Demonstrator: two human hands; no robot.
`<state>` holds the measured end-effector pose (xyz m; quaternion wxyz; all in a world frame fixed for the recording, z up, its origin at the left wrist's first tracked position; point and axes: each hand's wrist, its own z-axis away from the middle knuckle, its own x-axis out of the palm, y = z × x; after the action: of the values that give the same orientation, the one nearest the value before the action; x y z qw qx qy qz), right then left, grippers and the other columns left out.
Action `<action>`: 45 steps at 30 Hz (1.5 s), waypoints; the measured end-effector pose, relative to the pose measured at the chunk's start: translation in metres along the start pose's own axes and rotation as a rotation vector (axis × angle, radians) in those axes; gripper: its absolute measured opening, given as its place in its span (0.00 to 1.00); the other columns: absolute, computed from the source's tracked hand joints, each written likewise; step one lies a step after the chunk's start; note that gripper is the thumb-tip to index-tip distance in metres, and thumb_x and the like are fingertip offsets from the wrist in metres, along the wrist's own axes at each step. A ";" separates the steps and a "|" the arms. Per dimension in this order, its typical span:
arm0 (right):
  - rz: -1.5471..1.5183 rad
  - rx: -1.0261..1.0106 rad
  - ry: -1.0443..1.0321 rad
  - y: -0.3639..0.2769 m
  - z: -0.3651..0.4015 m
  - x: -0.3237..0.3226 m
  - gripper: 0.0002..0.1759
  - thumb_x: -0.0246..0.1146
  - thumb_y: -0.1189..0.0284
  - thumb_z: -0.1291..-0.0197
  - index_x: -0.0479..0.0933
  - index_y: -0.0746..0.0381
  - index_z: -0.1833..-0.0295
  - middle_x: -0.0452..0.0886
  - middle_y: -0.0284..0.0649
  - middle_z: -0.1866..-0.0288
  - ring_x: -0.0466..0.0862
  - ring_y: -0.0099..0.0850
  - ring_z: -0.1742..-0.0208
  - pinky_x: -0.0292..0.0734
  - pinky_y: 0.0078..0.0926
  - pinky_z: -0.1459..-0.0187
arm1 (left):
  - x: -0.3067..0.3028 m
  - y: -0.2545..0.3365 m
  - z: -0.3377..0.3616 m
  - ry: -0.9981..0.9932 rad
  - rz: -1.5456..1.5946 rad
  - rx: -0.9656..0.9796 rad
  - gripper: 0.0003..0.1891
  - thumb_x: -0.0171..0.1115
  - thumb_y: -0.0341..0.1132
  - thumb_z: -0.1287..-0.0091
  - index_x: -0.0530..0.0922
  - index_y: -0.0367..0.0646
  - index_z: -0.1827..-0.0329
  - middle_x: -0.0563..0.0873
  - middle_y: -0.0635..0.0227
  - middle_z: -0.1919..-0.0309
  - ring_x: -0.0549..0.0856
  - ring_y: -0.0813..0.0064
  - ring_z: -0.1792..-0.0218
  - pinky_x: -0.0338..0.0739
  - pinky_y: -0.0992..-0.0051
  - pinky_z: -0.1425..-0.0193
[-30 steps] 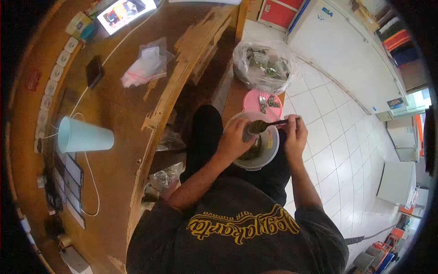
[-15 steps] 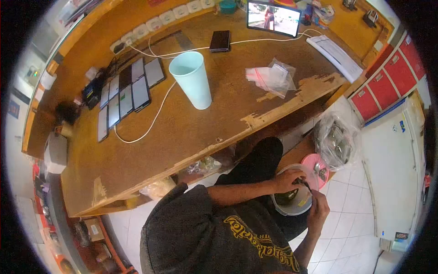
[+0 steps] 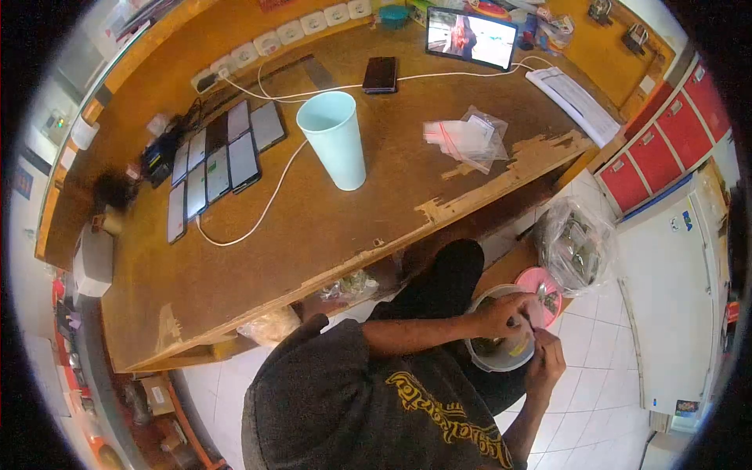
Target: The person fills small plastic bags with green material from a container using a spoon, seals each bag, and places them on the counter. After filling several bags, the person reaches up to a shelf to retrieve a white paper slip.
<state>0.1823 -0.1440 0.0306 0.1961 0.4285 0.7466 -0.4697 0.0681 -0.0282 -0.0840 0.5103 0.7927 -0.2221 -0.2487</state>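
Both hands meet above a translucent plastic tub (image 3: pixel 501 364) resting by my lap, with something dark green inside. My left hand (image 3: pixel 505 313) is over the tub's far rim with its fingers closed. My right hand (image 3: pixel 547 359) is at the tub's right side, its fingertips pinched together close to the left fingers. A small, thin dark thing shows between the two hands, too small to name. Just beyond them is a pink plate (image 3: pixel 536 277) with small dark pieces and what looks like a metal utensil. A clear plastic bag (image 3: pixel 578 243) holding dark green contents stands behind the plate.
On the worn wooden desk (image 3: pixel 313 243) stand a pale blue cup (image 3: pixel 338 145), several phones (image 3: pixel 221 174), a dark phone (image 3: pixel 380 74), small plastic packets (image 3: pixel 470 139), papers (image 3: pixel 576 102) and a lit tablet (image 3: pixel 470 37). A white fridge (image 3: pixel 674 290) is at right.
My left hand has turned and shifted slightly, now covering more of the tub's opening. Less of the dark green thing shows. My right hand stays nearly in place. The tablet's picture has changed.
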 end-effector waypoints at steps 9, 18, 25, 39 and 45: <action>0.000 0.430 0.038 0.033 0.016 0.007 0.11 0.59 0.79 0.40 0.81 0.65 0.52 0.84 0.48 0.54 0.81 0.48 0.53 0.75 0.42 0.50 | -0.017 -0.010 0.003 0.110 0.006 -0.005 0.36 0.71 0.30 0.45 0.68 0.41 0.31 0.82 0.58 0.54 0.84 0.61 0.52 0.79 0.65 0.45; 0.149 0.160 -0.710 0.079 0.072 0.113 0.23 0.67 0.62 0.43 0.82 0.62 0.44 0.86 0.51 0.56 0.82 0.49 0.43 0.64 0.46 0.32 | -0.047 0.001 0.000 0.164 -0.056 -0.041 0.37 0.74 0.32 0.44 0.68 0.42 0.30 0.84 0.61 0.57 0.84 0.67 0.54 0.79 0.66 0.46; -0.516 0.507 -0.142 0.044 0.021 0.064 0.20 0.70 0.68 0.41 0.81 0.64 0.45 0.85 0.49 0.50 0.83 0.42 0.46 0.73 0.37 0.39 | -0.039 0.006 -0.003 0.057 -0.070 -0.009 0.38 0.77 0.35 0.44 0.68 0.41 0.30 0.84 0.62 0.54 0.84 0.67 0.52 0.78 0.67 0.43; -0.376 0.308 0.255 0.037 0.015 0.038 0.07 0.69 0.82 0.48 0.81 0.65 0.62 0.86 0.44 0.63 0.83 0.37 0.60 0.75 0.32 0.52 | -0.040 0.024 -0.011 -0.088 0.528 -0.264 0.12 0.68 0.33 0.32 0.81 0.37 0.50 0.87 0.66 0.56 0.84 0.77 0.53 0.77 0.74 0.43; -0.470 0.344 0.221 0.033 0.015 0.038 0.07 0.67 0.83 0.47 0.81 0.67 0.61 0.86 0.43 0.60 0.83 0.33 0.58 0.74 0.29 0.49 | -0.044 0.054 -0.014 -0.052 0.314 -0.143 0.09 0.66 0.35 0.31 0.84 0.36 0.58 0.88 0.67 0.58 0.84 0.78 0.54 0.77 0.73 0.44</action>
<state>0.1870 -0.1334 -0.0204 -0.0754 0.3194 0.7516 -0.5722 0.0371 -0.0124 -0.0215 0.5921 0.7031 -0.3381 -0.2017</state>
